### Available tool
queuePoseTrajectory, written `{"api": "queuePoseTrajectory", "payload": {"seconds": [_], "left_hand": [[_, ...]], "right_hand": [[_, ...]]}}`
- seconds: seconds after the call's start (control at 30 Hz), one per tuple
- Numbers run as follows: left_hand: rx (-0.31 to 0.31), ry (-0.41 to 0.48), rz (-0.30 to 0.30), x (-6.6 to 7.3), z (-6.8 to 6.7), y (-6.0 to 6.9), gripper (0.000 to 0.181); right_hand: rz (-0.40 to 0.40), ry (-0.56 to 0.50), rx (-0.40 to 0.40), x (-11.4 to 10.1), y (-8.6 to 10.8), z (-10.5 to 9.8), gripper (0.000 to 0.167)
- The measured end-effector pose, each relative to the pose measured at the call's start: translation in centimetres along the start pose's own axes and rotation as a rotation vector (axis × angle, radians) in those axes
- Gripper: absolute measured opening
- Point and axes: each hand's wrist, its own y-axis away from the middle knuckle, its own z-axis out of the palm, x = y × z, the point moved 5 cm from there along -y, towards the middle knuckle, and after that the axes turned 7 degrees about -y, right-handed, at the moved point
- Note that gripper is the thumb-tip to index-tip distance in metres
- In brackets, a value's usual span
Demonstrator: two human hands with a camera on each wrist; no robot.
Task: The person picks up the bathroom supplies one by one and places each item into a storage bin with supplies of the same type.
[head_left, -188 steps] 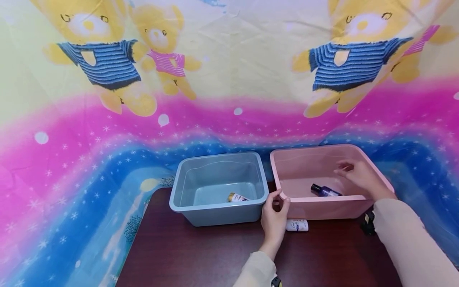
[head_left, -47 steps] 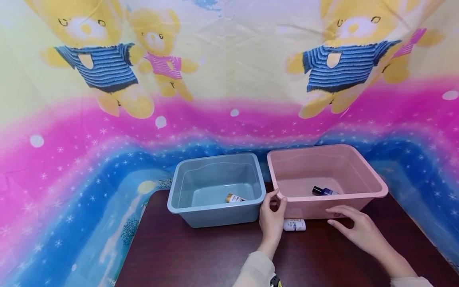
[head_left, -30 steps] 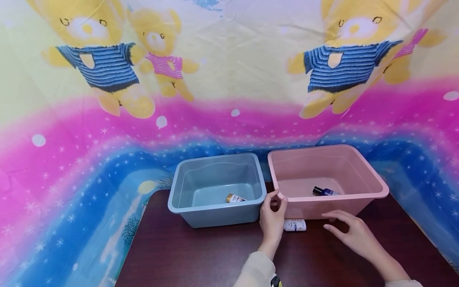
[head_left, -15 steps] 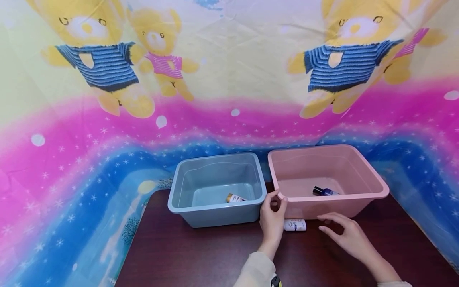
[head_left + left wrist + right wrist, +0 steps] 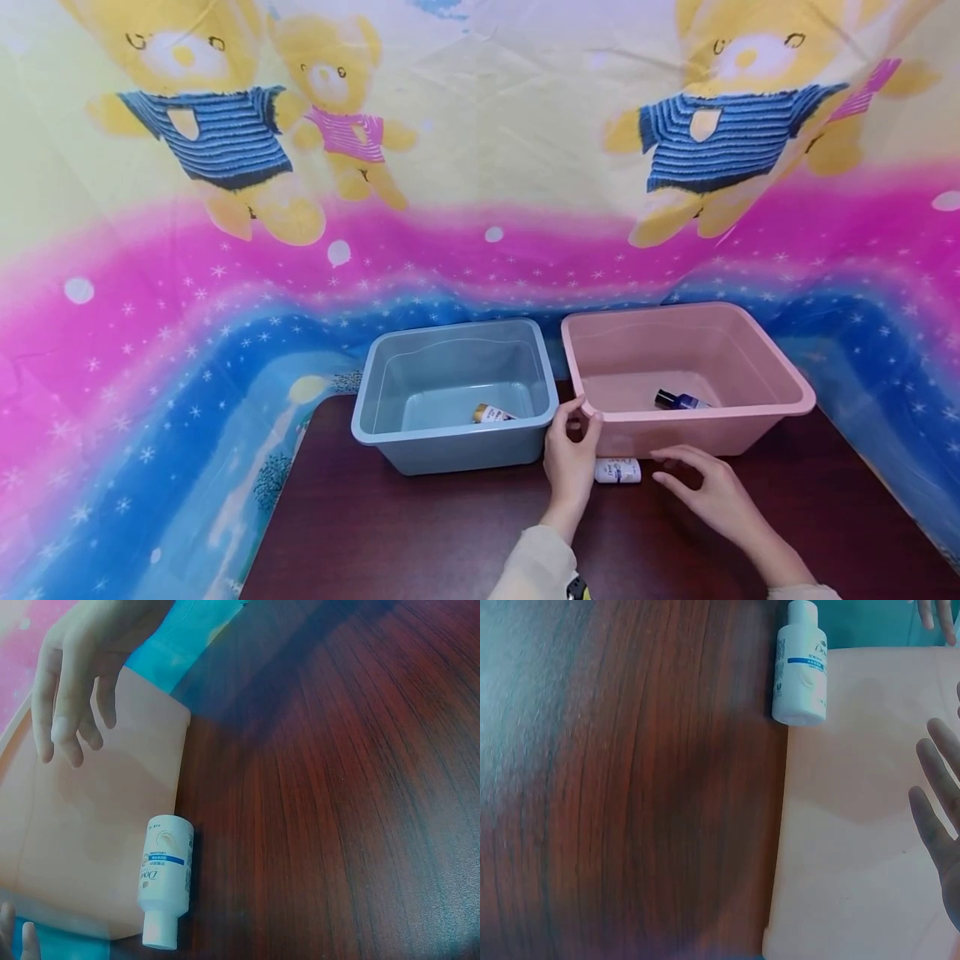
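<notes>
A small white bottle (image 5: 618,471) marked Dove lies on its side on the table, along the foot of the pink bin (image 5: 675,433). My left hand (image 5: 570,458) is at that bin's front left corner, its fingers loosely bent near the rim; whether they touch it I cannot tell. Just right of the bottle is my right hand (image 5: 708,492), thumb and fingers spread apart around nothing. The left wrist view shows the white bottle (image 5: 166,862) with its cap toward the viewer's side, and my right hand (image 5: 79,682) in front of the bin wall.
A dark purple bottle (image 5: 681,401) with a black cap lies inside the pink bin. The blue bin (image 5: 465,450) on the left holds a white bottle (image 5: 492,414) with a gold cap. Behind the brown table (image 5: 420,533) hangs a printed bear cloth (image 5: 480,150).
My right hand has come out of the pink bin, dropped in front of it and slid left toward the white bottle. My left hand has stayed in place.
</notes>
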Motion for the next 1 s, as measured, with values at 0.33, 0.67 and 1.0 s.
{"api": "queuePoseTrajectory", "payload": {"seconds": [0.33,0.67,1.0], "left_hand": [[-0.006,-0.002,-0.004,0.1,-0.1,0.1,0.026],[-0.009,0.003,-0.002,0.1,-0.1,0.0,0.026],[-0.011,-0.002,-0.003,0.1,-0.1,0.0,0.026]], "right_hand": [[-0.002,-0.017,0.0,0.0,-0.2,0.9,0.039],[-0.008,-0.024,-0.005,-0.2,-0.5,1.9,0.038],[0.022,-0.023,-0.016,0.1,-0.8,2.8,0.037]]}}
